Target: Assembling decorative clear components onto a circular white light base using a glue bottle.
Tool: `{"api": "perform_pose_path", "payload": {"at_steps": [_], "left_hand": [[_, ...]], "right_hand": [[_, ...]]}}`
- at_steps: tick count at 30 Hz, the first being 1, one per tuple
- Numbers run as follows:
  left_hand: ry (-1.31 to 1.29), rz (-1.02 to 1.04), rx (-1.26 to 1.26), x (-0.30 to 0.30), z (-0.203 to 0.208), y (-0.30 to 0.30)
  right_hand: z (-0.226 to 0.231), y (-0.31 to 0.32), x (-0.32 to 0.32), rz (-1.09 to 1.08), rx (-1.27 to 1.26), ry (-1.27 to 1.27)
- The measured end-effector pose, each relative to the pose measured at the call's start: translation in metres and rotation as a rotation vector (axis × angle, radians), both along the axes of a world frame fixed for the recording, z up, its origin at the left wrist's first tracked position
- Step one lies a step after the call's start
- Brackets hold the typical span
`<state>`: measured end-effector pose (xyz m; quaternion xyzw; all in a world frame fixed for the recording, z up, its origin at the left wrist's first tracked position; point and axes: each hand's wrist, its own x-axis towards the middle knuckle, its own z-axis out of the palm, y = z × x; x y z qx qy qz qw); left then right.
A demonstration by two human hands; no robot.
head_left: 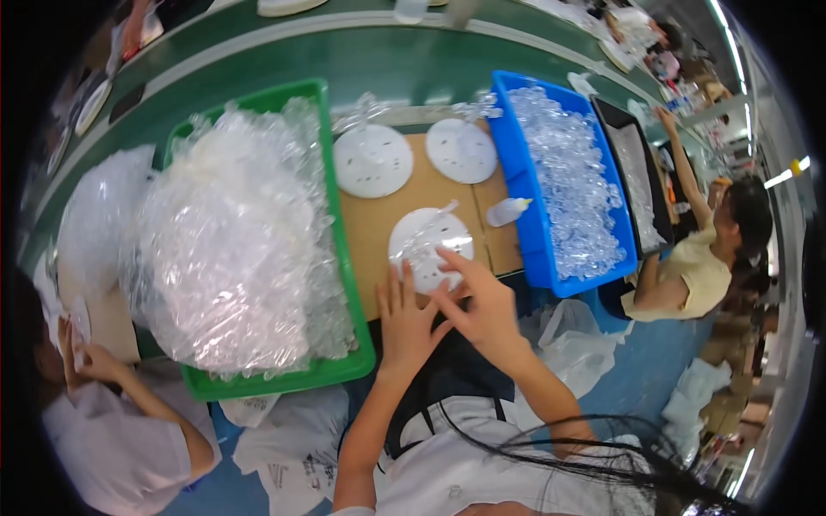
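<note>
Cardboard (370,228) is flanked at nine and two o'clock by tubs (347,262), seemingly for reach; disc (430,258) apparently steadied by spread left hand (408,331); right hand (486,314) half-curled, hold unclear.

Bare cardboard (361,236) leaves a lane between the green bin (338,224) and near disc (422,245), then between the far left disc (372,161) and far right disc (461,150); bottle (508,212) and blue bin (535,249) obstruct the right.

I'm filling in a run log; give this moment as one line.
left hand: at nearest white disc; right hand: over same disc; green bin: left; blue bin: right
</note>
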<state>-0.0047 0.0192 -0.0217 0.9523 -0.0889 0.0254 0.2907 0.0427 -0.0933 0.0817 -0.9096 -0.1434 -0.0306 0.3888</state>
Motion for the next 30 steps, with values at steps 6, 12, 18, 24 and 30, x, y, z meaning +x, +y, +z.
{"api": "perform_pose_path", "payload": {"at_steps": [6, 12, 18, 24, 30], "left_hand": [[-0.022, 0.007, 0.141, 0.001, 0.011, -0.009], [-0.008, 0.104, 0.276, 0.008, 0.012, -0.025], [-0.009, 0.112, 0.309, 0.012, 0.012, -0.032], [-0.01, 0.127, 0.35, 0.009, 0.007, -0.028], [-0.033, 0.123, 0.372, 0.007, 0.002, -0.029]], "right_hand": [[0.048, -0.172, 0.066, -0.157, -0.438, -0.294], [0.002, -0.186, 0.143, 0.004, -0.424, -0.161], [-0.034, -0.17, 0.192, -0.06, -0.6, -0.177], [-0.023, -0.186, 0.179, -0.015, -0.376, 0.001], [-0.015, -0.194, 0.199, -0.036, -0.005, 0.405]]}}
